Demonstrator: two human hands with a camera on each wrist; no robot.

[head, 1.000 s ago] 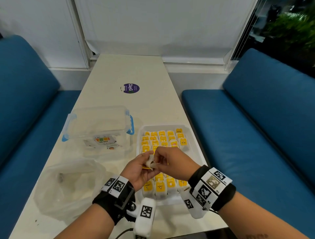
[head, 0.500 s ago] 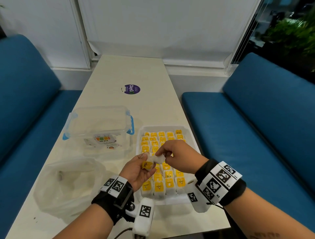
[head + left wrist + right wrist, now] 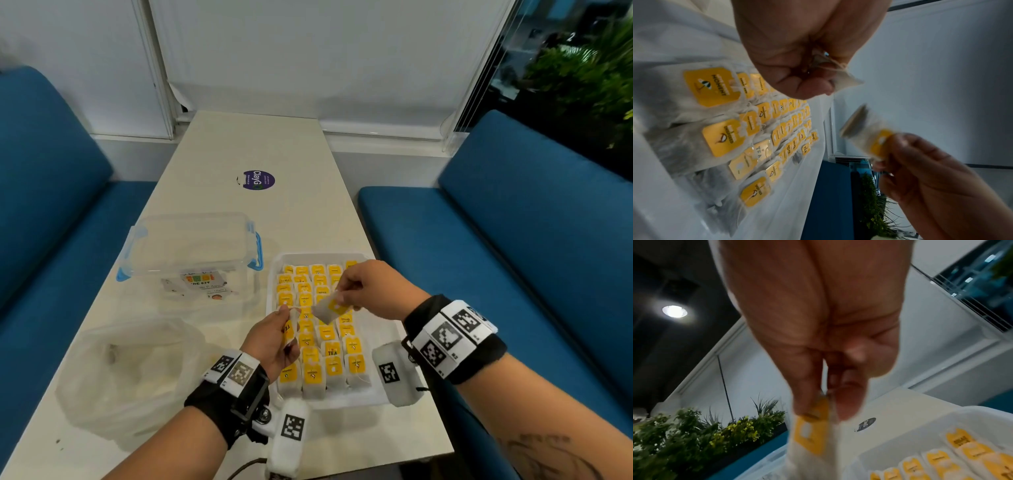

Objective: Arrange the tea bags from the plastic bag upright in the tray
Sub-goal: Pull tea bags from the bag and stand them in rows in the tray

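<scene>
A white tray [image 3: 380, 394] near the table's front right holds several rows of upright tea bags [image 3: 317, 342] with yellow tags. My right hand [image 3: 346, 298] hovers over the tray's middle and pinches one tea bag [image 3: 330, 308] by its yellow tag; the same tea bag [image 3: 869, 134] and tea bag [image 3: 813, 434] show in the wrist views. My left hand [image 3: 286, 325], at the tray's left edge, holds another tea bag [image 3: 288, 330], whose white corner [image 3: 844, 79] pokes from the curled fingers. The crumpled clear plastic bag [image 3: 130, 370] lies to the left.
A clear lidded box [image 3: 191, 253] with blue clips stands left of the tray. A round purple sticker [image 3: 256, 179] sits further up the white table [image 3: 274, 144]. Blue benches [image 3: 496, 260] flank both sides. Plants stand beyond the right bench.
The two hands, joined over the tray a second ago, have drawn apart. The right hand moved right and up with one tea bag; the left keeps the other.
</scene>
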